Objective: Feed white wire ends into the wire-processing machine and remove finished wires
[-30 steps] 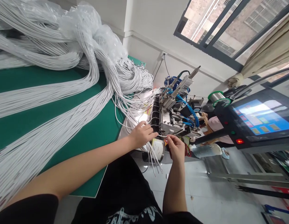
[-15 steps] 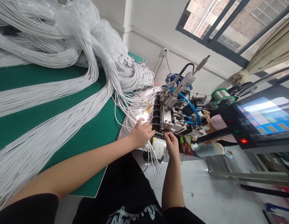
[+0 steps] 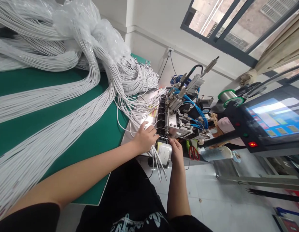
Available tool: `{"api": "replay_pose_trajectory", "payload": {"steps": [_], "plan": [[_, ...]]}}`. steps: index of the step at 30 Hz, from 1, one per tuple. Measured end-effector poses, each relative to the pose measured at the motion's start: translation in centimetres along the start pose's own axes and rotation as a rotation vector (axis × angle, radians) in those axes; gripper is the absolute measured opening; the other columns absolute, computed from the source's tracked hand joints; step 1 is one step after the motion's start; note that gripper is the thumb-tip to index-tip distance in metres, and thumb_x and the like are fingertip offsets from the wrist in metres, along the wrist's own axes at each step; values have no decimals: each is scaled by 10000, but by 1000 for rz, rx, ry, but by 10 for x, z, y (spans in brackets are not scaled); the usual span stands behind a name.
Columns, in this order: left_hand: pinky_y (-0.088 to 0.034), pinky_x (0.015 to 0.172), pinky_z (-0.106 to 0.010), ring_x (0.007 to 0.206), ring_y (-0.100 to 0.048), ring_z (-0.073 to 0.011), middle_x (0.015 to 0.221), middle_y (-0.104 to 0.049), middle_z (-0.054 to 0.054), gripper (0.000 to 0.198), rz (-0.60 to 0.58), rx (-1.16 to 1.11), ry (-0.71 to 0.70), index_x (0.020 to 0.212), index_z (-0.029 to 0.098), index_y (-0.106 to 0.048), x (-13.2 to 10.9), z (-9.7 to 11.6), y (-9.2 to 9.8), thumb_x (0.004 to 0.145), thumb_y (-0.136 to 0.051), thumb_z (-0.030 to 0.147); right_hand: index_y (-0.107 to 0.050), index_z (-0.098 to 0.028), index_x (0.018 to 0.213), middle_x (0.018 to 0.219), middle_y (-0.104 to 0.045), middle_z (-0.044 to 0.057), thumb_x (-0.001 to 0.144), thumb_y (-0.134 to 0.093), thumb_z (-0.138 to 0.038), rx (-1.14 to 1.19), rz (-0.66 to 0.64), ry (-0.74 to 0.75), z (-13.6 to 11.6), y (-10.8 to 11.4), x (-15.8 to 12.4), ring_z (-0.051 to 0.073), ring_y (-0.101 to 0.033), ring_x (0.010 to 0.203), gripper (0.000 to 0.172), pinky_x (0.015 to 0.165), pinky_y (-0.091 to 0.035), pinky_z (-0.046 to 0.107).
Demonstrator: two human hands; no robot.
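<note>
My left hand (image 3: 144,139) is closed around a white cable (image 3: 163,138) at the near end of the machine's black cable holder (image 3: 161,120). More loose white cables (image 3: 158,162) hang down beneath that hand, their tips pointing toward the floor. My right hand (image 3: 175,147) pinches at the cable's far end, close to the metal edge of the soldering-type machine (image 3: 174,120). The tip itself is hidden by my fingers. Several other cables lie across the black holder and lead into the machine.
Thick bundles of white cable (image 3: 74,119) spread over the green table (image 3: 16,80), partly wrapped in clear plastic (image 3: 108,35). Red-handled scissors (image 3: 194,152) and a white roll (image 3: 164,153) sit near my right hand. A control screen (image 3: 277,116) and a wire spool (image 3: 228,96) stand at right.
The view has shifted slightly. My right hand has moved a little in toward the cable and the machine edge; my left hand keeps nearly the same place.
</note>
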State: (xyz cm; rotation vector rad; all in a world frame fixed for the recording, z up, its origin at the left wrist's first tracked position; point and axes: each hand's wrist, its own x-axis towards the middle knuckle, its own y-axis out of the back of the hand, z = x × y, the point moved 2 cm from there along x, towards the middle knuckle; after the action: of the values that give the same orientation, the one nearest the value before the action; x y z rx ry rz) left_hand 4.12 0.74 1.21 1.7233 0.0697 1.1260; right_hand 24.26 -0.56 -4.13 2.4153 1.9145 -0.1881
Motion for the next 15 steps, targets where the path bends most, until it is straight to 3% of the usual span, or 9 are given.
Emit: {"api": "replay_pose_trajectory", "payload": {"steps": [6, 12, 15], "plan": [[-230, 1020, -508, 952, -561, -233, 865, -653, -54, 190, -24, -13, 1, 864, 186, -662, -1, 0, -1, 734, -550, 104, -494, -180, 626, 542, -402, -57, 760, -644, -530, -196, 66, 147, -3, 13, -11, 86, -325, 491, 403, 471, -265, 216], [-236, 1026, -520, 932, -566, -237, 864, -665, -59, 165, -49, -25, 10, 844, 177, -658, -2, -1, -3, 741, -548, 108, -561, -166, 663, 590, -473, -25, 804, -622, -509, -292, 104, 235, -20, 15, -19, 103, -394, 534, 376, 496, -317, 218], [-218, 1037, -548, 983, -565, -260, 908, -679, -71, 216, -79, -34, 41, 922, 168, -665, -2, -1, -4, 751, -547, 110, -593, -162, 694, 607, -490, -10, 830, -604, -491, -407, 120, 308, -32, 12, -30, 116, -416, 561, 356, 511, -334, 226]]}}
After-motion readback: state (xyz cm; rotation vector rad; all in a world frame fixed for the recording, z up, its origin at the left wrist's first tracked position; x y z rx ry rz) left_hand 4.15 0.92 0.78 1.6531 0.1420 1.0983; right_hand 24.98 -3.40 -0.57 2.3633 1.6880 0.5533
